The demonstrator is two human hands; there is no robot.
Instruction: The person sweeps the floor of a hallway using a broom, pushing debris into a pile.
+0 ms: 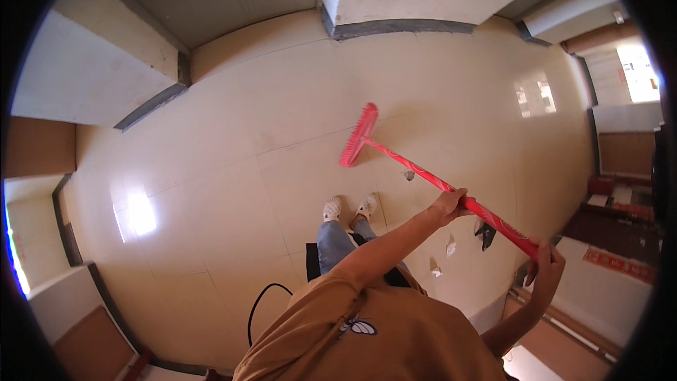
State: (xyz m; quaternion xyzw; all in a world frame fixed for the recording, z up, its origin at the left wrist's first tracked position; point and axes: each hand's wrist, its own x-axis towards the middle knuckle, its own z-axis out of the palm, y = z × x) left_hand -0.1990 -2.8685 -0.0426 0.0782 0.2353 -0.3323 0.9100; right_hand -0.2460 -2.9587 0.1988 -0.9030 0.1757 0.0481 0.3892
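A long-handled push broom point(406, 163) with a red patterned handle slants across the view in front of me. Its pink bristled head point(359, 135) is over the tiled floor, bristles facing left; whether they touch the tiles I cannot tell. My left hand point(452, 205) grips the handle partway along. Nearer the handle's upper end, my right hand point(546, 264) is closed around it. Below the handle, a grey crumpled scrap point(408, 174) lies on the floor. Two white crumpled scraps point(450, 247) and a black piece of litter point(484, 235) lie closer to my right side.
Glossy cream floor tiles point(222, 190) spread around my white clogs point(332, 208). White wall corners with dark skirting point(402, 27) stand ahead and at the left point(151, 107). At the right is dark red furniture point(608, 227) with things on it. A black cable point(254, 312) loops beside me.
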